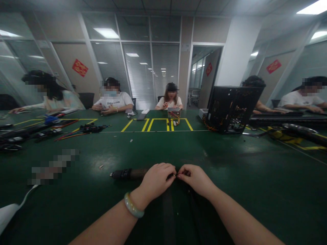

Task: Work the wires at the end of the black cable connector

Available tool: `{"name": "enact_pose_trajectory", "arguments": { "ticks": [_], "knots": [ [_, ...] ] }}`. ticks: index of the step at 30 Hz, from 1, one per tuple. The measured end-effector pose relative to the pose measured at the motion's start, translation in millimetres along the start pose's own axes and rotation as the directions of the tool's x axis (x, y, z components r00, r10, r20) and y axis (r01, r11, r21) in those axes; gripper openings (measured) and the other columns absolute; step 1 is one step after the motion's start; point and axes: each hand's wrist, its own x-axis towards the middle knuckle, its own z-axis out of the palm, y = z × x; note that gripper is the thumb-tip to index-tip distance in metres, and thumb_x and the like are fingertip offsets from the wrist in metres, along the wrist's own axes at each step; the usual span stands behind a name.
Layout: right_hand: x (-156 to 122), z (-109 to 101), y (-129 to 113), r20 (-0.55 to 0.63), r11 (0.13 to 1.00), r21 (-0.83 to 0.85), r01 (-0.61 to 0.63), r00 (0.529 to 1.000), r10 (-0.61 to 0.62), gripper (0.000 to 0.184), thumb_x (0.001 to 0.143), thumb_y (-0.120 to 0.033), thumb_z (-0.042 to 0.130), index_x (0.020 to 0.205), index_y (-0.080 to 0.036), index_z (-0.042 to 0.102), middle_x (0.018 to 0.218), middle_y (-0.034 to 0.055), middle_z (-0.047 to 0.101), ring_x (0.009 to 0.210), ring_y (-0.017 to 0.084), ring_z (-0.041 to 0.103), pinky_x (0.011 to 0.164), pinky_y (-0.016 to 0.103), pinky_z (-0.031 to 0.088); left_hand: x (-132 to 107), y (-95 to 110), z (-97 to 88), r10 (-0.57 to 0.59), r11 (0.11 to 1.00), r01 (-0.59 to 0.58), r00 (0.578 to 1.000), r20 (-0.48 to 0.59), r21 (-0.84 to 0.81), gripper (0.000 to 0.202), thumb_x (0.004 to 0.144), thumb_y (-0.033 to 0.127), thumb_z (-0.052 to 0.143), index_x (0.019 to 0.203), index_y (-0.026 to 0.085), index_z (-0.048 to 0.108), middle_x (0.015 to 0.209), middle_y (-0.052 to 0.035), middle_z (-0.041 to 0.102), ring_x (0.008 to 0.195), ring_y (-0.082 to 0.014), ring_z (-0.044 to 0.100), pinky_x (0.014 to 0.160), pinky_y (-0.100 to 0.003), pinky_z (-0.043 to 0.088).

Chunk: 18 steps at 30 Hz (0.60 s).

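Head cam | my left hand grips dark round cable bundle to steady it | right hand pinches its small end bit w/ fingertips, on green table mat

An office turned assembly workshop. Glass partitions, blinds and ceiling panel lights around a long green work table with yellow taped bays. Seated workers along the far side, cable bundles at left, an open computer chassis at right.
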Motion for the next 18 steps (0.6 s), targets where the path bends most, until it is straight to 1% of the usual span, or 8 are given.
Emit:
{"name": "enact_pose_trajectory", "arguments": {
  "ticks": [3, 7, 12, 18],
  "knots": [
    [-0.2, -0.4, -1.4, 0.0, 1.0, -0.012, -0.014, 1.0, 0.014, 0.008, 0.083, -0.025, 0.064, 0.084, -0.021, 0.071, 0.078, -0.0012, 0.069, 0.071, 0.015, 0.061, 0.063, 0.023, 0.041, -0.2, 0.5, -0.8, 0.003, 1.0, -0.003, 1.0, -0.004, -0.003, 0.012, 0.09, 0.023, 0.056, 0.1, 0.023, 0.062, 0.105, -0.003, 0.065, 0.097, -0.0196, 0.06, 0.088, -0.035, 0.046],
    [-0.6, -0.5, -1.5, 0.005, 1.0, -0.018, -0.02, 1.0, 0.02, 0.008, 0.083, -0.026, 0.065, 0.085, -0.021, 0.071, 0.078, -0.0014, 0.069, 0.071, 0.015, 0.061, 0.061, 0.023, 0.04, 0.1, 1.2, -0.9, -0.009, 1.0, 0.009, 1.0, -0.005, -0.007, 0.012, 0.089, 0.022, 0.058, 0.1, 0.023, 0.062, 0.104, -0.0018, 0.065, 0.095, -0.0192, 0.06, 0.087, -0.035, 0.045],
    [-0.7, 0.0, 0.2, -0.005, 1.0, -0.017, 0.002, 1.0, -0.002, 0.008, 0.083, -0.026, 0.064, 0.086, -0.022, 0.07, 0.078, -0.0017, 0.069, 0.071, 0.015, 0.061, 0.061, 0.023, 0.04, 0.4, 2.1, -1.0, -0.001, 1.0, 0.001, 1.0, 0.001, 0.005, 0.011, 0.089, 0.023, 0.056, 0.099, 0.022, 0.061, 0.099, -0.0022, 0.065, 0.093, -0.0197, 0.06, 0.084, -0.034, 0.045],
    [-0.7, 0.5, 0.0, 0.006, 1.0, -0.02, -0.014, 1.0, 0.014, 0.008, 0.083, -0.027, 0.065, 0.086, -0.021, 0.069, 0.079, -0.0007, 0.069, 0.071, 0.016, 0.061, 0.061, 0.023, 0.041, 0.8, 2.7, -1.6, -0.003, 1.0, 0.003, 1.0, 0.0, -0.01, 0.012, 0.088, 0.022, 0.056, 0.099, 0.022, 0.06, 0.099, -0.0018, 0.064, 0.093, -0.0196, 0.059, 0.082, -0.033, 0.045]
  ]
}}
